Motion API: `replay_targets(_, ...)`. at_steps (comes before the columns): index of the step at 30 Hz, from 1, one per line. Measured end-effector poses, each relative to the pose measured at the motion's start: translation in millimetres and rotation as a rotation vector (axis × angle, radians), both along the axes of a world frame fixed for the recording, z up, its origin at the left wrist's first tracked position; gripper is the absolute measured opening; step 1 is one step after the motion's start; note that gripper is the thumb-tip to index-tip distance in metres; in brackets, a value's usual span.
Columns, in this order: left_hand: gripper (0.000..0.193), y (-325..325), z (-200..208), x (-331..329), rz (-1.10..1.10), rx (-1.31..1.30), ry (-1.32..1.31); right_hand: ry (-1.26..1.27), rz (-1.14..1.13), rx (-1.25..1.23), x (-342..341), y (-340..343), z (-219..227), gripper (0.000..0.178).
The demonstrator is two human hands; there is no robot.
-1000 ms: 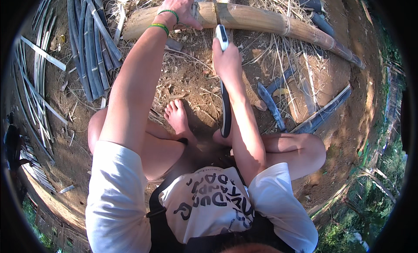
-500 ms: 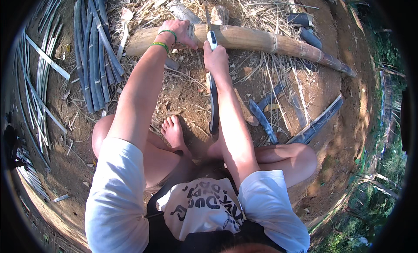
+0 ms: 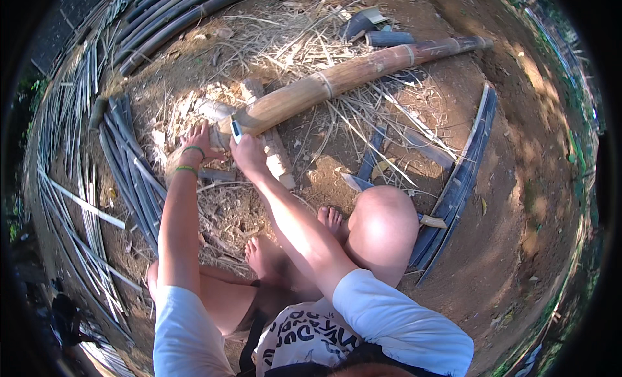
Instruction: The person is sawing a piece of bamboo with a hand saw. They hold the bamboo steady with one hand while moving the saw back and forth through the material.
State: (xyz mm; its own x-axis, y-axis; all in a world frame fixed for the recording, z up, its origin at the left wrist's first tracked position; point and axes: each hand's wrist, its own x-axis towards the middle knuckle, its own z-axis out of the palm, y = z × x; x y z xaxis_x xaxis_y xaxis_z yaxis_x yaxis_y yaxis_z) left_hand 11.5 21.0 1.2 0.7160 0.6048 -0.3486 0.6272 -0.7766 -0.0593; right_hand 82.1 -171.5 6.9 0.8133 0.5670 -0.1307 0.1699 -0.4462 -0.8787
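A thick tan bamboo pole [image 3: 291, 103] slants from the middle left up toward the far right. Near its left end, my left hand [image 3: 194, 145] lies over it, fingers spread across the top and thumb on the near side. Closed around a hand saw [image 3: 236, 129] is my right hand [image 3: 248, 155], just right of the left one. The saw's white and blue part shows at the pole's near side; most of its blade and grip are hidden. A short log [image 3: 278, 160] lies crosswise under the pole.
Bundled dark bamboo strips [image 3: 126, 134] lie at the left, beside long thin slats [image 3: 84, 202]. Pale shavings [image 3: 285, 46] cover ground beyond the pole. Split dark bamboo [image 3: 463, 173] and a wooden-handled tool [image 3: 433, 221] lie right of my raised knee [image 3: 382, 221].
My view has swung, so the pole now slants up to the right. Both hands sit further left in the picture. My right knee has come up, and the saw shows less.
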Motion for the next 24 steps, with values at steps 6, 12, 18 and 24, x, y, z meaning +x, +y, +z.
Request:
replay_targets(6,0.159,4.8,50.3,-7.9,0.015,0.013,0.159,0.125,0.019,-0.072,3.2,-4.6,2.2,0.038)
replay_targets(12,0.148,56.1,104.9,-25.4,0.004,0.053,0.101,0.101,0.029,-0.074,-4.2,8.3,10.9,0.045)
replay_targets(18,0.146,11.4,58.8,-15.0,-0.074,-0.005,0.021,0.040,0.010,-0.072,3.3,-1.9,-7.4,0.051)
replay_targets(24,0.138,2.2,-3.5,-40.6,-0.100,0.038,-0.228,-0.082,0.059,-0.119,-22.9,-3.9,0.9,0.052)
